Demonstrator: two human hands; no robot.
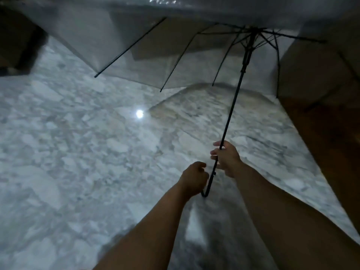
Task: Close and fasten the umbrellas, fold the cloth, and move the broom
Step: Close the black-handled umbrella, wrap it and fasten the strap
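Note:
An open umbrella with a clear canopy (120, 47) and black ribs spreads across the top of the head view. Its thin black shaft (232, 106) slants down to a hooked handle (206, 190). My left hand (193, 177) grips the curved handle at the bottom. My right hand (226, 157) sits just above it, fingers loosely curled round the shaft. The runner (247, 55) sits high on the shaft, near the hub. No cloth or broom is in view.
A pale marble floor (78, 143) lies below, with a bright lamp reflection (139, 114). Dark wooden furniture or a door (331, 123) stands at the right. A dark shape (17, 41) fills the upper left corner.

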